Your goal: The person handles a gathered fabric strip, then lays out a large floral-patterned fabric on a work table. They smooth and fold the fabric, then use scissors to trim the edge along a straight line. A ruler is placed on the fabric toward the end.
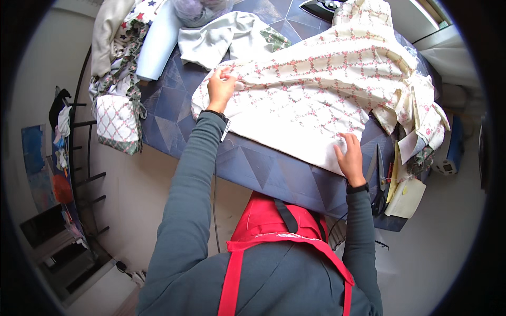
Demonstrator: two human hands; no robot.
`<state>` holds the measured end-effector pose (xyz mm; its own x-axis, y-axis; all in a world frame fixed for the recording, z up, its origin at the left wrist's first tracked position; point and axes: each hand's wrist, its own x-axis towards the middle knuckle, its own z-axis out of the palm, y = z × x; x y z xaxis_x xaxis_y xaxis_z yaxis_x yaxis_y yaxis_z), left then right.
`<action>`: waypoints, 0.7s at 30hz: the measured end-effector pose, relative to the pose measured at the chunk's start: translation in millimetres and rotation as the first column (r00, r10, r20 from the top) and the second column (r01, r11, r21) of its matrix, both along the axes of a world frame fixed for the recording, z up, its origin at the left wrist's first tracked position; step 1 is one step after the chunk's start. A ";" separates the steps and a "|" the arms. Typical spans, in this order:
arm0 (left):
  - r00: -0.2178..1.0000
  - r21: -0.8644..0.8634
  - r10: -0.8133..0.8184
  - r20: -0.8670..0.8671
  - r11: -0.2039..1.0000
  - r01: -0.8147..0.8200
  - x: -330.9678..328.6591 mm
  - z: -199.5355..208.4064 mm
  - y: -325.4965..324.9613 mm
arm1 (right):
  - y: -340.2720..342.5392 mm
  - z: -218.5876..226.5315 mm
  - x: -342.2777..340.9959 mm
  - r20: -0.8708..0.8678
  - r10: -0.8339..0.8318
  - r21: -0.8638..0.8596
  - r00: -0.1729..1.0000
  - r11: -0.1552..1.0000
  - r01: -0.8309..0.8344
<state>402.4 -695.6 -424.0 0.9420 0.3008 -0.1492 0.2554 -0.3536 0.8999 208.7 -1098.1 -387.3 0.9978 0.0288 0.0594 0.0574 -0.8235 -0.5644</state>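
A large white fabric with a pink floral trellis pattern spreads across the blue table, wrinkled along its far part and smoother toward me. At its left end is my left hand, fingers bent together on the cloth's edge. My right hand rests at the near right corner of the fabric, fingers apart and holding nothing. Dark-handled scissors lie to the right of that hand. Bunched floral scraps hang over the table's right side.
Behind the floral fabric are a pale grey cloth and an iron. A light blue roll and a quilted piece with green trim sit on the left. Yellowish paper lies at the right edge of the table.
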 end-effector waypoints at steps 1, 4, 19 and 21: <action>1.000 -0.041 0.007 0.018 0.999 -0.006 7.6 -2.1 2.3 | 8.7 -5.1 6.4 -0.041 -0.010 -0.037 0.999 0.999 0.009; 0.984 0.103 -0.106 -0.141 0.987 0.121 21.1 -5.6 14.2 | 20.9 -19.8 15.8 -0.136 -0.083 -0.096 0.987 0.993 0.070; 0.988 0.304 -0.100 -0.118 0.944 0.131 38.9 -26.6 90.2 | 10.1 16.4 -49.0 -0.535 -0.032 0.197 0.844 0.967 0.161; 0.981 0.633 -0.020 -0.191 0.762 0.139 28.9 -34.7 103.1 | -16.9 -12.0 -18.9 -0.287 -0.471 0.109 0.834 0.849 0.517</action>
